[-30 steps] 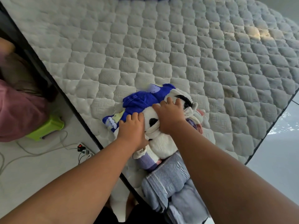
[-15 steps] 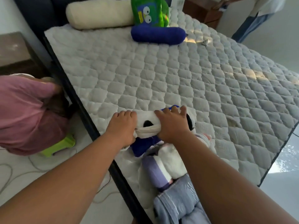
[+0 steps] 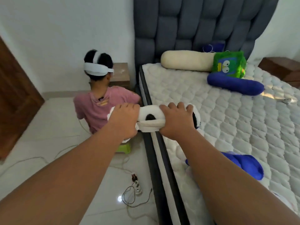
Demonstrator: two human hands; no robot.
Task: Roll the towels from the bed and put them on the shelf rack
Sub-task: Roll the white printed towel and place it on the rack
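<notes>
The white quilted mattress (image 3: 227,120) fills my right side, running from three o'clock up to the tufted dark grey headboard (image 3: 194,26) at twelve. Up at one o'clock lie a long cream bolster (image 3: 185,61), a fuzzy green cartoon cushion (image 3: 228,66) and a blue bolster (image 3: 235,85) just in front of it. At ten o'clock a person in a pink shirt (image 3: 103,109) sits on the pale tiled floor (image 3: 48,127), back to me. Dead centre, above the bed's edge, I hold the rolled white towel with black patches (image 3: 150,120): my left hand (image 3: 123,120) is clamped round its left end, my right hand (image 3: 176,120) round its right end, fingers curled tight over the top. At four o'clock a crumpled blue cloth (image 3: 243,164) rests on the mattress. Down at six, a white power strip (image 3: 138,187) sits among loose cables.
</notes>
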